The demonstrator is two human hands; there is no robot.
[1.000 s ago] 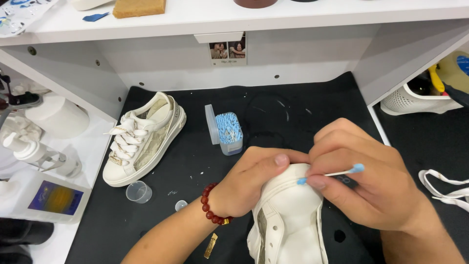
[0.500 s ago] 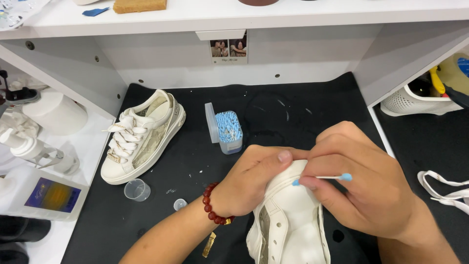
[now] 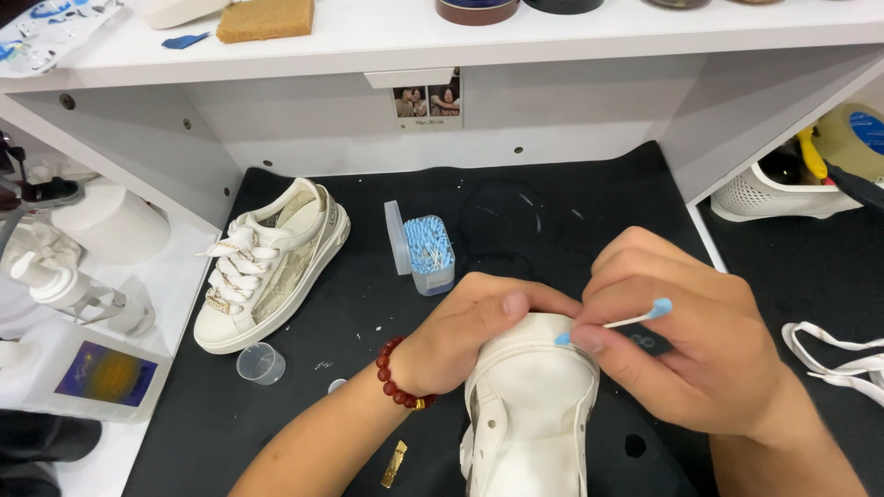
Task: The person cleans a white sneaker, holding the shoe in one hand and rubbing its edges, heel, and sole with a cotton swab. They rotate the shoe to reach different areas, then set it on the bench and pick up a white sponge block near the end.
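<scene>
Nearby: second sneaker (image 3: 267, 267), swab box (image 3: 428, 253) (lid open); left hand (image 3: 470, 336) grips shoe (image 3: 529, 405), right hand (image 3: 686, 340) fingers pinch swab (image 3: 631, 320).

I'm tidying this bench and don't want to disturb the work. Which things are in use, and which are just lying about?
In use: left hand steadying white shoe; right hand holding cotton swab; swab box.

Lying about: second sneaker, small cup, loose laces, pump bottle, white basket.
</scene>
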